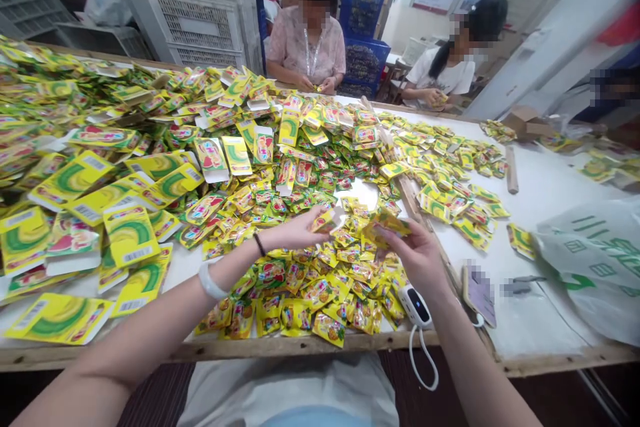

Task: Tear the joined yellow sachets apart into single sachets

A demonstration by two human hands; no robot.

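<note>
While the left hand (303, 230) grips a small carton (327, 220) and the right hand (413, 250) pinches yellow sachets (385, 227), many loose sachets (320, 290) remain beneath, open-ended cartons (133, 233) lie leftward, and seemingly finished packs (440, 205) sit past a wooden strip (411, 199).

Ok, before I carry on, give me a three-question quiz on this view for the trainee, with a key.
1. Multiple choice: what does the left hand hold?
a) a spoon
b) a small box
c) a pen

2. True or false: in the picture, the phone lies to the left of the plastic bag.

3. Fill in the colour: the right hand holds mostly ____ packaging.

Key: 1. b; 2. true; 3. yellow.
</note>
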